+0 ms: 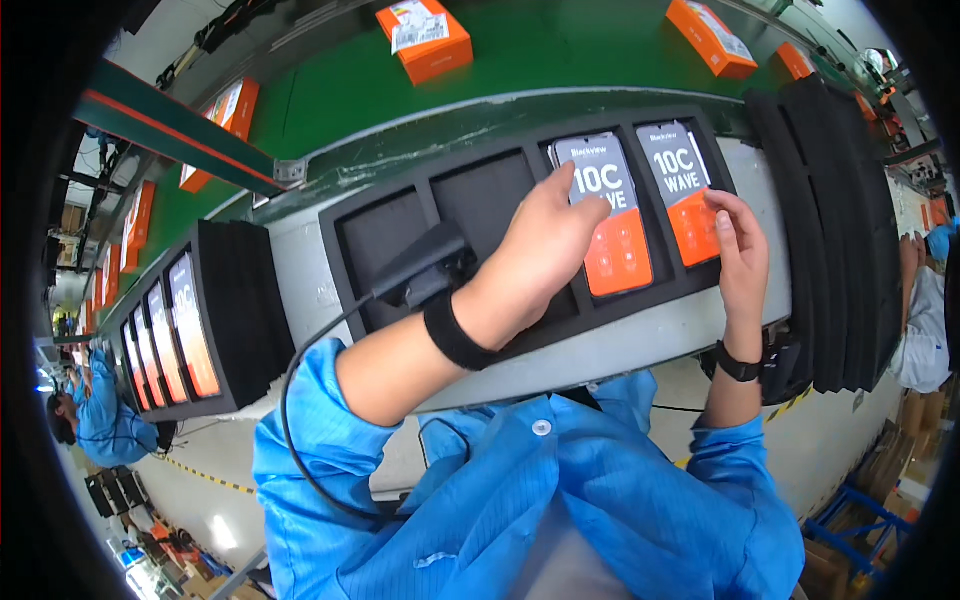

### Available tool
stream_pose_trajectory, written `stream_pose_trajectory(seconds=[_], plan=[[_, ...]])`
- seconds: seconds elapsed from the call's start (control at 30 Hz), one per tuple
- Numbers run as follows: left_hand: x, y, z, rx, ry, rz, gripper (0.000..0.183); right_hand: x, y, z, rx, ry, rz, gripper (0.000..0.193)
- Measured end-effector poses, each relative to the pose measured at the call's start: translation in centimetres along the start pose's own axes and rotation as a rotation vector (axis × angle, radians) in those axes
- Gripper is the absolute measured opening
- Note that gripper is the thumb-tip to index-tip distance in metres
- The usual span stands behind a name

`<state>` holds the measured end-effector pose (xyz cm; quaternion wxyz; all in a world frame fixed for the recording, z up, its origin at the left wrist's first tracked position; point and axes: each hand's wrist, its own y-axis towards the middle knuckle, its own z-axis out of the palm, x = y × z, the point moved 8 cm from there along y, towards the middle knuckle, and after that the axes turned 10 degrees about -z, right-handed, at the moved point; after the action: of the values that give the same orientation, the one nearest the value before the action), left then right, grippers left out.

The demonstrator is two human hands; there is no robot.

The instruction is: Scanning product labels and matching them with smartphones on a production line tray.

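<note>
Two smartphones with grey and orange printed fronts lie in separate compartments of a black foam tray (480,165). At the middle smartphone (618,255), my left hand (540,240) is closed about the upper left part, thumb across its front and a finger at its left edge; the remaining fingers are hidden. My right hand (742,245) has its thumb and index finger pinched at the right edge of the right-hand smartphone (680,170). Beside my left wrist, over the tray's left compartments, is a black corded device (425,262); its cable runs to my left sleeve.
Black foam trays are stacked at left (235,310), with several smartphones in the top one, and at right (835,230). Beyond the work tray is a green conveyor (560,50) carrying several orange boxes (440,62). A green metal post (190,130) slants across the left.
</note>
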<state>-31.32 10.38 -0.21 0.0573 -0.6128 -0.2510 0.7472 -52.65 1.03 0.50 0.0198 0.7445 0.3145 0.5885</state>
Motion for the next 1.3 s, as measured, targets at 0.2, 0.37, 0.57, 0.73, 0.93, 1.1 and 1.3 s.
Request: stream_pose_trajectory(seconds=[0.2, 0.37, 0.57, 0.73, 0.93, 1.1, 1.3], plan=[[-2.4, 2.6, 0.8, -0.133, -0.019, 0.013, 0.02, -6.7, -2.3, -7.7, -0.305, -0.315, 0.112, 0.039], [-3.0, 2.2, 0.4, -0.165, -0.194, -0.029, 0.018, -8.6, -4.2, -4.9, -0.268, 0.351, 0.36, 0.053], [-1.1, 2.8, -0.5, -0.058, -0.122, 0.052, 0.026, -7.9, -5.3, -4.5, -0.247, 0.388, 0.33, 0.053], [0.7, 3.1, -0.7, -0.029, 0.195, 0.039, 0.033, -2.1, -1.8, -8.5, -0.351, 0.054, 0.049, 0.045], [1.3, 2.0, -0.7, -0.184, 0.314, 0.218, 0.028, 2.9, 5.9, -2.6, 0.104, 0.049, -0.061, 0.034], [1.3, 1.4, -1.9, -0.074, -0.019, 0.142, 0.031, 1.4, 7.8, 2.8, 0.299, -0.153, -0.028, 0.019], [-1.2, 2.3, -8.7, 0.075, -0.545, 0.13, 0.032, 4.8, 7.4, 12.4, 0.645, -0.69, -0.617, 0.042]])
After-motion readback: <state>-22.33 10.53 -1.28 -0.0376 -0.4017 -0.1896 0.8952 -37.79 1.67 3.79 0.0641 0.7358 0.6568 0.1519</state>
